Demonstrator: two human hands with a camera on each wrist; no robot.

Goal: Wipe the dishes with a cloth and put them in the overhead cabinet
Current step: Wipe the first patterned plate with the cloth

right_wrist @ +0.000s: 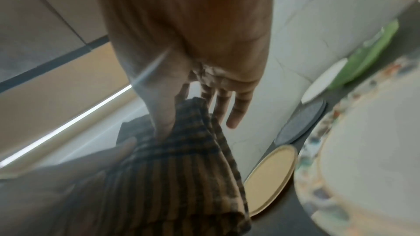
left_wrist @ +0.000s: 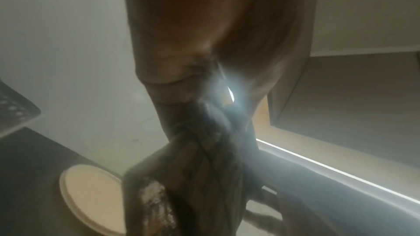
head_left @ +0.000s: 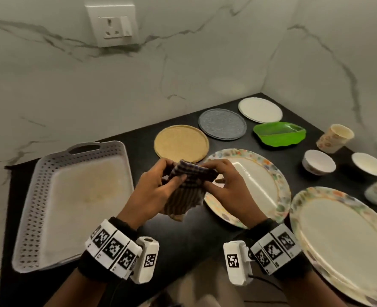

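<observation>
- Head view: left hand (head_left: 154,191) and right hand (head_left: 225,187) each hold a pinching grip on the striped cloth (head_left: 186,189), above the worktop (head_left: 183,235).
- Dishes from 12 to 3 o'clock, including the floral plate (head_left: 269,171), lie apparently unwiped; none stored.

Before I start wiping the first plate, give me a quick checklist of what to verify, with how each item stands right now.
1. Cloth in hand: ok, left hand and right hand both pinch it.
2. Cloth bunched for wiping: ok, gathered between the hands.
3. A dish within reach: ok, floral plate lies just under the right hand.
4. A hand free to lift the plate: not ok, both hold the cloth.
5. Overhead cabinet open: cannot tell.
6. Plate wet or dry: cannot tell.
</observation>
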